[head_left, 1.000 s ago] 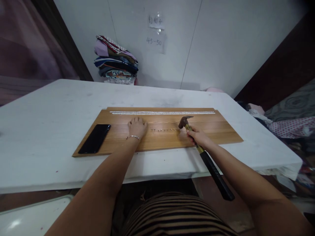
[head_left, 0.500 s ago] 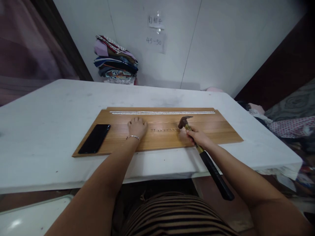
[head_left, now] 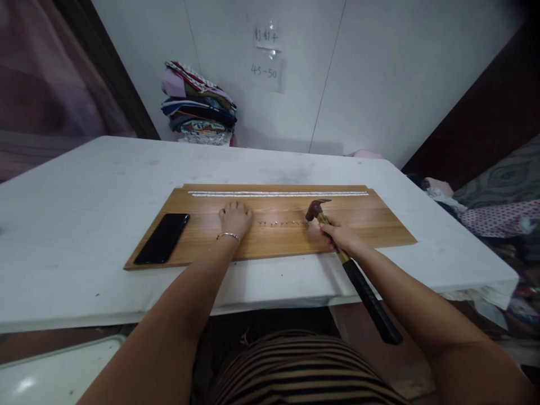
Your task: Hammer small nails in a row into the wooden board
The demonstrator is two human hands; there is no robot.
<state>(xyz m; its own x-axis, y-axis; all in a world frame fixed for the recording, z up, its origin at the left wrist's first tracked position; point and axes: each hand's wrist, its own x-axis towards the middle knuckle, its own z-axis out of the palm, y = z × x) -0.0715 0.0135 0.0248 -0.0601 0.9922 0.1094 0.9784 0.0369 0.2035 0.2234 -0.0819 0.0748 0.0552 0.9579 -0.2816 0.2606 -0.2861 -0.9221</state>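
Observation:
My right hand [head_left: 340, 233] is wrapped round the neck of a claw hammer [head_left: 366, 292], whose black grip reaches past the table's front edge. The hammer's head is over the wooden board [head_left: 354, 219], at the right end of a row of small nails [head_left: 280, 223]. Several nails stand in the board between my hands. To the left of the row, my left hand [head_left: 236, 218] rests on the board with its fingers curled; what it holds, if anything, is hidden. White strips [head_left: 278, 194] lie along the board's far side.
A black phone [head_left: 162, 238] lies on the board's left end. The board is on a table with a white cloth [head_left: 84, 225]. Folded clothes [head_left: 200, 107] are stacked behind the table. Paper notes [head_left: 266, 70] hang on the wall. More cloth [head_left: 500, 218] lies at the right.

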